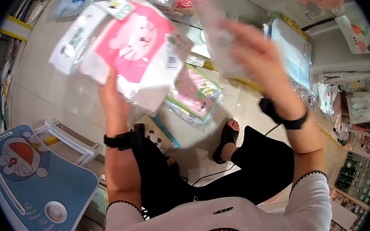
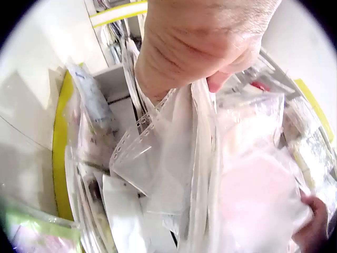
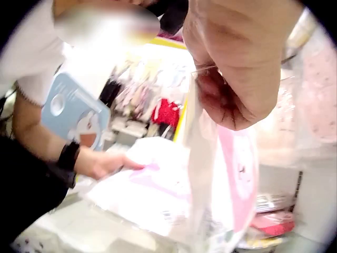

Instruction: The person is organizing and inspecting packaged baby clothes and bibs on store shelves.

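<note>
My left hand (image 1: 115, 101) grips the edge of several plastic-wrapped packages, thumb on top. The uppermost package (image 1: 139, 40) is pink and white, with a pale cartoon animal face and a barcode. In the left wrist view my left hand (image 2: 205, 45) pinches the bags' upper edges, where a row of punched holes shows. On the right, my right hand (image 1: 261, 60), blurred, holds another clear-wrapped package (image 1: 218, 42) by its edge. Seen from the right wrist, that package (image 3: 239, 163) hangs below the fingers and has a similar pink panel with a face.
A pink and green package (image 1: 198, 92) lies near the feet, beside a panda-print one (image 1: 156, 133). A blue folding table (image 1: 63, 183) stands at left. Pale blue packages (image 1: 292, 53) sit in a bin at right, near stocked shelves (image 1: 353, 105). A cable (image 1: 212, 174) crosses the floor.
</note>
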Motion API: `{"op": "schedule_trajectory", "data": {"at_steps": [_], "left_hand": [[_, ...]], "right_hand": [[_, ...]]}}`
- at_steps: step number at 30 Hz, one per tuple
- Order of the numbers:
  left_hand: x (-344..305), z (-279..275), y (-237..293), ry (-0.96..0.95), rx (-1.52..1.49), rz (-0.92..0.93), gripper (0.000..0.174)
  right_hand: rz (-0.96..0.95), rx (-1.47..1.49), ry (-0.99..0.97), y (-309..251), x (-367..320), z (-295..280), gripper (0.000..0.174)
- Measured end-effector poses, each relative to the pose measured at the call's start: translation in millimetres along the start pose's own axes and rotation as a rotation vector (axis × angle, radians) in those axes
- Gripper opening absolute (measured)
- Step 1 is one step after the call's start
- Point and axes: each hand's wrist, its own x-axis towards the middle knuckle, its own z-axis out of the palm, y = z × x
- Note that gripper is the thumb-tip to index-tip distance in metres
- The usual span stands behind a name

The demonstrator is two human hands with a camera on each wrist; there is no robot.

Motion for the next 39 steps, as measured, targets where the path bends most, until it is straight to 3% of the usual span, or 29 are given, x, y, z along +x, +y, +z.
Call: {"op": "schedule_trajectory", "data": {"at_steps": [1,3,5,11,12,15,16,17,19,21,22,23,25,26,27,29,32,35,38,39], "left_hand": [[-2,7,-9,-0.009,0.021,-0.026,0.036],[-17,30,-11,-0.105,-0.008,-0.140,0.035],[-22,34,-22,-0.075,0.019,-0.249,0.037],[-25,36,-12,-0.043,-0.168,-0.360,0.051],[-24,35,-14,-0.034,-0.135,-0.350,0.061],[-27,33,-16,0.070,-0.225,-0.241,0.069],[-30,23,-17,0.000,-0.284,-0.272,0.069],[-34,15,-14,-0.017,-0.090,-0.232,0.066],[-41,15,-7,-0.094,0.283,-0.154,0.061],[-41,23,2,-0.207,0.183,-0.048,0.055],[-39,21,2,-0.220,0.210,0.020,0.051],[-37,17,2,-0.227,0.238,0.093,0.046],[-40,14,15,-0.259,0.120,0.069,0.046],[-40,13,19,-0.266,0.062,0.058,0.046],[-38,12,19,-0.327,0.012,0.004,0.046],[-37,13,19,-0.442,-0.082,-0.100,0.047],[-26,39,8,-0.503,0.088,-0.231,0.045],[-14,69,-6,-0.504,0.139,-0.361,0.040],[-4,91,-34,-0.517,0.137,-0.535,0.039],[-2,101,-40,-0.543,0.142,-0.503,0.040]], "right_hand": [[0.060,-0.105,-0.128,8,5,24,0.053],[-0.331,-0.535,-0.084,43,14,76,0.053],[-0.280,-0.527,-0.162,61,12,104,0.054],[-0.404,-0.567,-0.185,61,7,117,0.055],[-0.422,-0.554,-0.186,61,6,118,0.055],[-0.478,-0.499,-0.166,63,3,122,0.055],[-0.501,-0.473,-0.141,64,3,124,0.055],[-0.521,-0.451,-0.111,63,4,125,0.055],[-0.472,-0.490,-0.250,57,2,121,0.048],[-0.464,-0.535,-0.379,56,2,118,0.048],[-0.630,-0.411,-0.332,60,-3,110,0.057],[-0.601,-0.384,-0.192,64,-5,99,0.062],[-0.559,-0.315,0.069,64,-6,67,0.073],[-0.413,-0.377,0.275,55,-7,47,0.080],[-0.275,-0.291,0.346,62,-2,34,0.082],[0.072,0.209,0.100,85,-6,19,0.076],[0.466,0.972,-0.305,105,-20,2,0.062],[0.521,1.080,-0.138,118,-35,-11,0.051],[0.430,0.889,0.068,136,-38,-42,0.044],[0.414,0.825,0.127,140,-38,-52,0.041]]}}
